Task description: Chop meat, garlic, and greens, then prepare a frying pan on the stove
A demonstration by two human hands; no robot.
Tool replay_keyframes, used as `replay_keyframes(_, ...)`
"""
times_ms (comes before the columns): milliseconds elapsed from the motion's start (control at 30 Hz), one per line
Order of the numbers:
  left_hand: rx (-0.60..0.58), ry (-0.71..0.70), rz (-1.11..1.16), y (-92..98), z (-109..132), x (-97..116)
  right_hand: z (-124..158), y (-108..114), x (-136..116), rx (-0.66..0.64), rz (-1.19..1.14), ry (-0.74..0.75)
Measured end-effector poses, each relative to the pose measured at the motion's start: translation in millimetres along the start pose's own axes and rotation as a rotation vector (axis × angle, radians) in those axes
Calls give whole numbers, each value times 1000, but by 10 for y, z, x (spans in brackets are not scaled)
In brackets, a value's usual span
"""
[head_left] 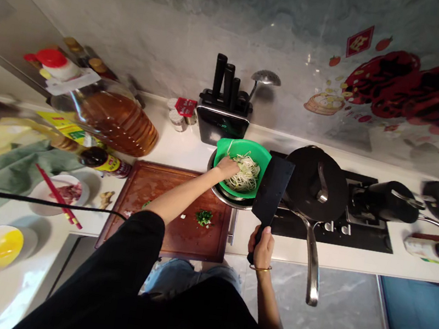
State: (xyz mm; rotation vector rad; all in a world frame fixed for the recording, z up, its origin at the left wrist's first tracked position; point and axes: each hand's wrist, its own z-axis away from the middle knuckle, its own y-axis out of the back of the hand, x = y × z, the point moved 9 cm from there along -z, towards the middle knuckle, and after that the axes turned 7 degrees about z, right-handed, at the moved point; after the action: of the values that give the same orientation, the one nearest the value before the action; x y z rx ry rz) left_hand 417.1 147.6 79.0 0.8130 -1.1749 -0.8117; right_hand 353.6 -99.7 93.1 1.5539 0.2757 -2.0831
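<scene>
Black cloth is nearest: the person's shirt [193, 305], with two arms reaching out from it over the white bench [151, 148]. The left hand [227, 168] is down in the green basket [243, 145], with its fingers at the sprouts [247, 177]. The fingertips are tucked out of sight, so I cannot tell if they hold any. The right hand [262, 247] is wrapped around the big black knife [274, 187], with its blade up by the basket's right edge. I can't tell if the two touch. The sprouts sit in a loose heap inside the basket, and the basket sits in a metal bowl [238, 206] by the far right corner of the brown board [139, 182]. Chopped greens [203, 217] lie in a small pile on the board. It looks like the step now is getting sprouts by hand while the knife waits. Lifting some out would call for the left fingers to pinch a bunch softly and rise past the rim, well away from the blade, with the knife held still.
</scene>
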Motion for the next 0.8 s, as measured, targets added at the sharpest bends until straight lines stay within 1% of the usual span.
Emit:
replay_keyframes(67,-66,33,-106,24,17,-24,-5,6,-2,0,-5,2)
replay_keyframes(133,-105,44,-168,102,50,-22,-14,15,-8,8,-14,-1)
replay_keyframes(200,-131,43,-151,204,82,-4,-28,15,-28,12,-17,2)
replay_keyframes(300,-138,29,-36,380,102,26,-66,-9,-102,0,2,39)
replay_keyframes(400,-88,17,19,570,95,23,-144,-28,-195,1,40,81)
replay_keyframes(467,-50,15,24,674,95,-7,-229,-22,-256,30,84,94)
replay_keyframes(567,-16,12,52,774,122,-62,-412,-44,-392,80,179,137)
replay_keyframes(633,14,-14,70,831,156,-53,-573,-120,-496,88,201,174)
replay_keyframes(700,60,-73,64,894,204,29,-756,-230,-586,84,169,197)
replay_keyframes(800,147,-177,20,984,301,232,-1031,-398,-706,84,111,230)
